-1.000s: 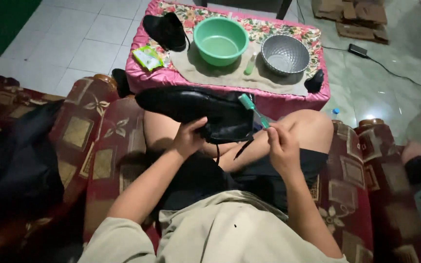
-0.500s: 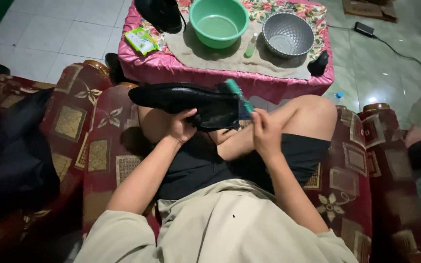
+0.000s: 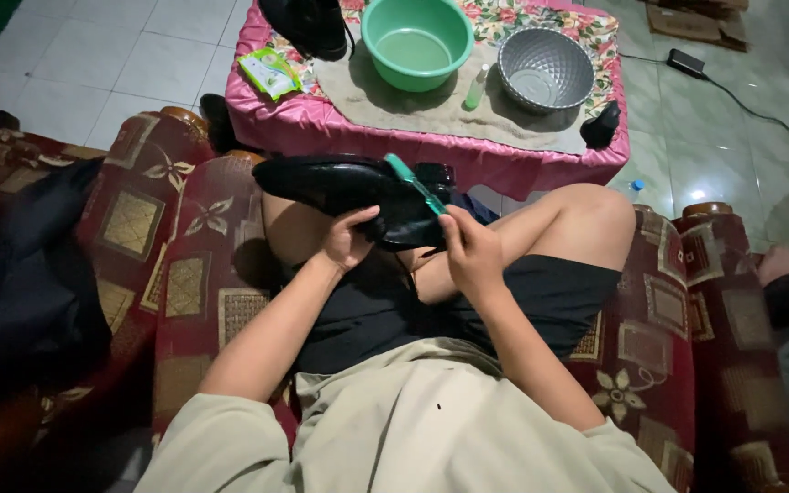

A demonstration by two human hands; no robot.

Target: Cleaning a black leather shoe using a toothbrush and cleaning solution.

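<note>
Black leather shoe over lap, left hand fingers curled under sole. Right hand pinches green toothbrush, bristles on shoe beyond fingertips. Best: short light strokes, shoe braced firm.

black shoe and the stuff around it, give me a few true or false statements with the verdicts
1. The left hand holds the black shoe from below. True.
2. The right hand holds a red cloth against the shoe. False: it holds a green toothbrush.
3. The green basin stands on the low table. True.
4. The metal bowl sits to the left of the green basin. False: it sits to its right.
5. The shoe lies on the floor. False: it is held up over the person's lap.
</note>
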